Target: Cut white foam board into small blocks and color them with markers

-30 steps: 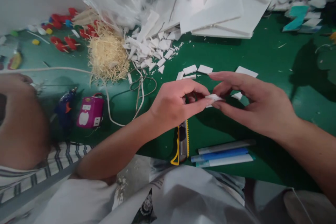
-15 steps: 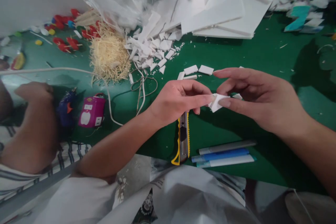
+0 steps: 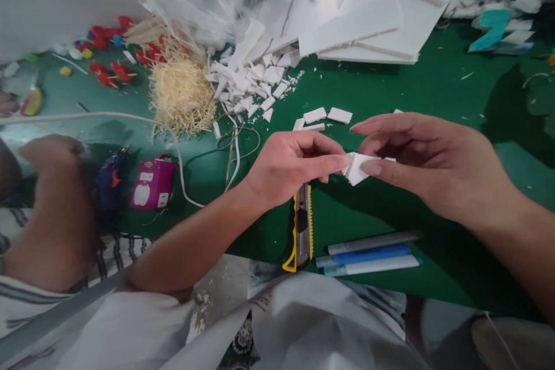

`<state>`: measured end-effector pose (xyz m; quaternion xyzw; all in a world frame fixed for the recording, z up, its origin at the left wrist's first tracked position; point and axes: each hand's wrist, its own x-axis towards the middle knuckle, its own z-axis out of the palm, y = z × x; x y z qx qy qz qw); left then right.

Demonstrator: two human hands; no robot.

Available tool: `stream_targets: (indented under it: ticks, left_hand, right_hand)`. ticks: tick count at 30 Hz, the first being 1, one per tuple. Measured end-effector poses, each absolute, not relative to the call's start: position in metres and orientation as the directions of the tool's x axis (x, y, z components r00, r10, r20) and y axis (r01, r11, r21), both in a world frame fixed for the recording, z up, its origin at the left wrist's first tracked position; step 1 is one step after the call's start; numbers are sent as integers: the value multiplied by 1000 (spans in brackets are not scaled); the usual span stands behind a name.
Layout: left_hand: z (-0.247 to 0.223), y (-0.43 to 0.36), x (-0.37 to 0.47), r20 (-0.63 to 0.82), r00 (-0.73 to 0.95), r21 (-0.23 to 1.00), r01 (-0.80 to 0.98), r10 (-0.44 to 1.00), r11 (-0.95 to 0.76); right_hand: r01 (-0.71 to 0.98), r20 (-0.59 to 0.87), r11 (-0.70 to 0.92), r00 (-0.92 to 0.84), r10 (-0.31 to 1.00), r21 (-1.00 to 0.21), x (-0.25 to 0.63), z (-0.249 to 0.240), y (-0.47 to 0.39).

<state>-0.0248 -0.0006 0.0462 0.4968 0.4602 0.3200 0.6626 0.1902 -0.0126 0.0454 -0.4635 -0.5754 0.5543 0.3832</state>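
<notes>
Between my two hands is a small white foam piece (image 3: 358,170), held a little above the green table (image 3: 437,89). My left hand (image 3: 299,159) pinches its left end between thumb and fingers. The thumb and bent fingers of my right hand (image 3: 427,165) grip its right side, with the index finger raised above it. Several cut white foam strips (image 3: 314,115) lie just beyond my fingers. Below my left hand, a yellow utility knife (image 3: 303,228) lies on the table, its upper end hidden by the hand. Three pens (image 3: 368,255) rest to the right of it.
White foam sheets (image 3: 351,29) and foam scraps (image 3: 243,87) cover the back. Left are a straw-like heap (image 3: 182,89), a pink box (image 3: 152,184), a blue glue gun (image 3: 110,179) and a white cable (image 3: 180,167). A co-worker's arm (image 3: 60,208) rests at far left.
The foam piece has turned slightly between my fingers, so more of its flat face shows. My hands have barely moved. The co-worker's arm at the left has shifted a little.
</notes>
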Motion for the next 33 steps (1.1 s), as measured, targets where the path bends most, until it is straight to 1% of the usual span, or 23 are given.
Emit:
stream_targets:
  ticks: [3,5,7,8,9,11,14,16,18,21,23,25,27,30,33]
  left_hand:
    - [45,2,-28,-250,329,965,14,911,260]
    - [44,7,-33,-168,203,986,54,965,161]
    - [44,13,-40,-24,50,983,182,998,15]
    - [43,15,-43,52,24,961,269,998,-57]
    - [43,17,-46,115,35,927,355,993,-120]
    - [42,17,-47,190,157,842,481,969,-244]
    - [41,11,-42,244,400,720,536,884,-441]
    - [41,6,-33,230,535,644,542,813,-539]
    - [43,2,-20,143,638,563,576,757,-592]
    - [46,2,3,-35,723,390,646,690,-657]
    - [46,6,19,-95,751,295,648,654,-702]
    - [43,11,34,-70,762,225,641,644,-734]
    - [40,15,45,-37,789,187,608,613,-771]
    - [35,19,55,-2,817,169,568,576,-805]
    - [31,23,58,21,839,172,532,543,-829]
  right_hand:
    - [120,-55,-25,-247,967,-992,192,46,-11]
    - [129,-21,3,-184,983,-992,195,46,-7]
    - [117,44,51,-66,997,-992,198,44,-3]
    - [105,84,83,3,996,-991,199,43,0]
    - [94,125,118,71,990,-989,200,41,2]
    - [87,190,176,190,963,-980,201,36,5]
    - [92,218,199,299,929,-976,202,29,9]
    - [87,221,204,333,917,-975,203,26,11]
    - [93,245,226,346,906,-970,204,24,12]
    - [165,277,232,359,891,-959,205,22,14]
    - [209,282,216,377,882,-954,205,20,15]
    - [205,285,219,400,871,-954,205,19,16]
    - [162,294,248,438,849,-955,204,19,17]
    - [135,335,310,496,801,-941,204,19,18]
    - [171,352,309,489,798,-936,204,18,18]
